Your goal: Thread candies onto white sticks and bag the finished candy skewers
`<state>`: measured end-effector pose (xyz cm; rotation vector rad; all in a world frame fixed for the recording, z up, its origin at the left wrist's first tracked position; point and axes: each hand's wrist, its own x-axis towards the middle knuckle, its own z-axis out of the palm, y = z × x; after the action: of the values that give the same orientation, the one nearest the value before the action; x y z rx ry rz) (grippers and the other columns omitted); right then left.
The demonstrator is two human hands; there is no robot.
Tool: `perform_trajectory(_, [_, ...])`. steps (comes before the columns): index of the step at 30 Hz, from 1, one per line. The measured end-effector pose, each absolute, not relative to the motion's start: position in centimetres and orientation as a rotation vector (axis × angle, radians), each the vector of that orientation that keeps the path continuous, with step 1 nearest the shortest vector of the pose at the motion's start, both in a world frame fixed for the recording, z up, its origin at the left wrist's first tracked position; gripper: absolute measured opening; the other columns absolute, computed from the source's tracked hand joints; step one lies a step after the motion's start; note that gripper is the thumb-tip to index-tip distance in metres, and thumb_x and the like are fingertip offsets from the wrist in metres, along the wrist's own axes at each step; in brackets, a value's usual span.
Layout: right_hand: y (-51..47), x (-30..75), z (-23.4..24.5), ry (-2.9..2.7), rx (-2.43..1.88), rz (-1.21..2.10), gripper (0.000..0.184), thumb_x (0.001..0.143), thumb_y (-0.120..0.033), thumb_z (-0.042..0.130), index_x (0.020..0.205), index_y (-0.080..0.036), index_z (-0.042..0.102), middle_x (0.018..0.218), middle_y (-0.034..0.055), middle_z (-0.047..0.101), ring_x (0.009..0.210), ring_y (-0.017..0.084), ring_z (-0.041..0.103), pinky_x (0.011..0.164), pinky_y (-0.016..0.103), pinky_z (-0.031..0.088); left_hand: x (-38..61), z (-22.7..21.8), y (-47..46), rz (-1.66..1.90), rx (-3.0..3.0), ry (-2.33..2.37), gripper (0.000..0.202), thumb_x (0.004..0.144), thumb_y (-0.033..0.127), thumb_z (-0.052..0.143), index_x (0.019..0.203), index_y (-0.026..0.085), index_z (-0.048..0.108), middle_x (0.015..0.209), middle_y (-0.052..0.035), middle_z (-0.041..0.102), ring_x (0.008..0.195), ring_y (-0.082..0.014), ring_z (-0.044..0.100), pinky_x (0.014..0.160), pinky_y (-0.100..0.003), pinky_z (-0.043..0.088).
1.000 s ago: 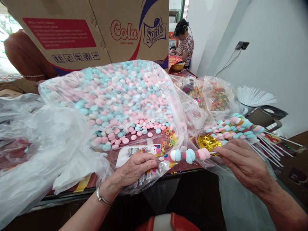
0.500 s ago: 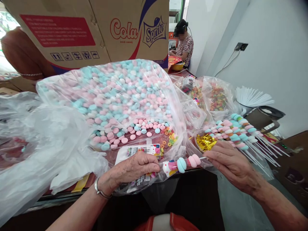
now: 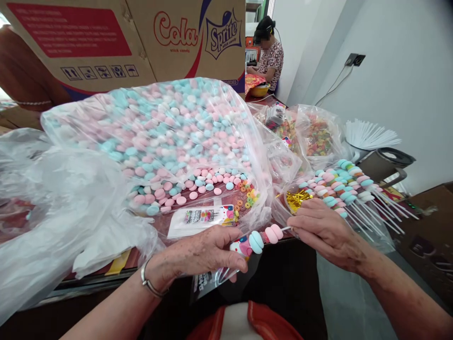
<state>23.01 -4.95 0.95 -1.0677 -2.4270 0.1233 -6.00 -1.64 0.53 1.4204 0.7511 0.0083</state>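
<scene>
My left hand (image 3: 208, 252) pinches the mouth of a small printed clear wrapper (image 3: 207, 278) at the table's front edge. My right hand (image 3: 320, 229) grips the white stick of a candy skewer (image 3: 264, 237) with blue and pink discs, its tip inside the wrapper. A big clear bag of pink, blue and white candy discs (image 3: 166, 137) lies open behind my hands, with loose discs and small coloured rings (image 3: 247, 196) spilled at its mouth. A flat pack of wrappers (image 3: 200, 217) lies just beyond my left hand.
Finished candy skewers (image 3: 339, 186) lie piled at right beside gold twist ties (image 3: 295, 198). A bag of coloured ring candy (image 3: 318, 137), white sticks (image 3: 370, 137), a Cola/Sprite carton (image 3: 148, 38) and crumpled plastic (image 3: 53, 212) surround me. Another person (image 3: 271, 56) sits far back.
The skewer has slid left, deeper into the wrapper. Both hands have drawn nearer to me and the wrapper has lifted off the table edge.
</scene>
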Motion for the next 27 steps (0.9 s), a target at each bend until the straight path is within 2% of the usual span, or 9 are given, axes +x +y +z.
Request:
perform_trajectory(4, [-4.9, 22.4, 1.0, -2.484, -1.115, 0.294, 0.023, 0.09, -0.014, 0.046, 0.072, -0.02, 0.06, 0.067, 0.0002, 0.06, 0.067, 0.015, 0.05, 0.067, 0.031, 0.035, -5.6, 0.4, -2.0, -0.041, 1.535, 0.786, 0.022, 0.08, 0.039, 0.064, 0.087, 0.019, 0.058, 0.062, 0.0049, 0.054, 0.056, -0.0115, 0.048, 0.051, -0.021, 0.035])
perform_trajectory(8, [-5.0, 21.5, 0.9, -2.52, -1.106, 0.458, 0.023, 0.089, -0.013, 0.046, 0.072, -0.019, 0.059, 0.064, -0.001, 0.057, 0.063, 0.013, 0.046, 0.065, 0.028, 0.032, -5.5, 0.7, -2.1, 0.002, 1.755, 0.762, 0.024, 0.078, 0.041, 0.066, 0.08, 0.018, 0.059, 0.064, 0.0051, 0.05, 0.059, -0.0105, 0.044, 0.051, -0.02, 0.032])
perform_trajectory(11, [-4.8, 21.2, 0.8, -2.535, -1.046, 0.37, 0.023, 0.091, -0.014, 0.045, 0.075, -0.019, 0.061, 0.066, 0.0, 0.056, 0.065, 0.014, 0.046, 0.067, 0.029, 0.032, -5.5, 0.5, -2.3, -0.019, 1.725, 0.747, 0.026, 0.076, 0.042, 0.068, 0.079, 0.018, 0.058, 0.063, 0.0059, 0.049, 0.058, -0.0097, 0.042, 0.051, -0.019, 0.032])
perform_trajectory(18, [-4.2, 21.2, 1.1, -2.612, -0.932, 0.201, 0.026, 0.094, -0.019, 0.043, 0.075, -0.019, 0.062, 0.064, -0.0002, 0.051, 0.066, 0.015, 0.042, 0.069, 0.03, 0.031, -5.6, -0.8, -2.6, -0.184, 1.41, 0.654, 0.037, 0.065, 0.041, 0.077, 0.081, 0.019, 0.053, 0.062, 0.0078, 0.051, 0.048, -0.007, 0.041, 0.041, -0.018, 0.031])
perform_trajectory(24, [-5.5, 20.9, 1.0, -2.549, -1.037, 0.22, 0.027, 0.093, -0.015, 0.043, 0.073, -0.017, 0.061, 0.066, 0.0016, 0.055, 0.067, 0.015, 0.045, 0.069, 0.031, 0.031, -6.4, -1.3, -2.6, 0.12, 1.49, 0.789, 0.036, 0.07, 0.04, 0.075, 0.087, 0.017, 0.054, 0.07, 0.0067, 0.048, 0.06, -0.0089, 0.043, 0.052, -0.02, 0.034])
perform_trajectory(27, [-6.3, 20.7, 0.9, -2.514, -1.119, 0.331, 0.026, 0.09, -0.013, 0.043, 0.071, -0.017, 0.06, 0.063, 0.0005, 0.055, 0.063, 0.014, 0.045, 0.066, 0.03, 0.03, -6.4, -0.6, -2.8, 0.137, 1.718, 0.864, 0.033, 0.074, 0.04, 0.072, 0.092, 0.018, 0.056, 0.074, 0.0053, 0.051, 0.066, -0.0115, 0.045, 0.058, -0.022, 0.034])
